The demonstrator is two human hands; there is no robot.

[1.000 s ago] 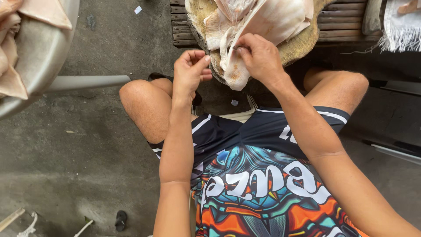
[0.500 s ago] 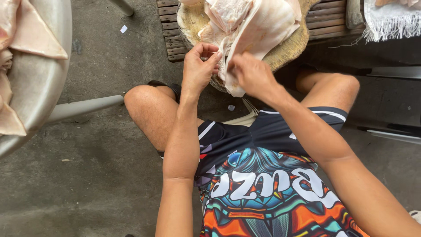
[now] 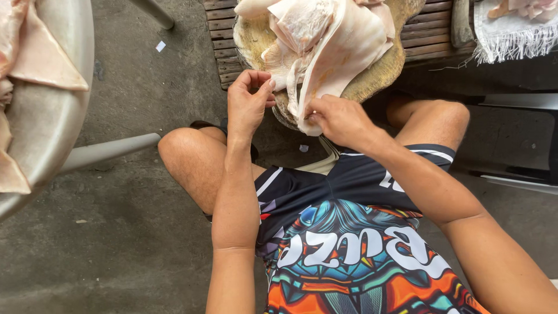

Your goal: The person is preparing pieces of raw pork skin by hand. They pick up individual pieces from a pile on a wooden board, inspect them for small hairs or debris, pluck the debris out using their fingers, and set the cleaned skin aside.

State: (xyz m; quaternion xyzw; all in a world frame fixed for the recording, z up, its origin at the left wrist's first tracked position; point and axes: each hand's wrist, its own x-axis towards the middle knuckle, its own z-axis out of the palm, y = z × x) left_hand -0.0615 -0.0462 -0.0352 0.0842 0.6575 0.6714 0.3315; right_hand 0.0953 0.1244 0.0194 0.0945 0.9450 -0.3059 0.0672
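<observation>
Both hands work the pale skin sheet (image 3: pixel 325 52) draped over the round wooden block (image 3: pixel 378 75). Since a second ago, I note my left hand (image 3: pixel 249 104) shifted from the fold's lower edge; its fingers now pinch a strip. My right hand (image 3: pixel 340 119) keeps pinching the hanging tip.

Outdoor meat-preparation yard, rough concrete floor (image 3: pixel 116 244), round wooden chopping block (image 3: pixel 378 72) heaped with pale raw skins (image 3: pixel 331 35), metal basin (image 3: pixel 49 110) left of it
</observation>
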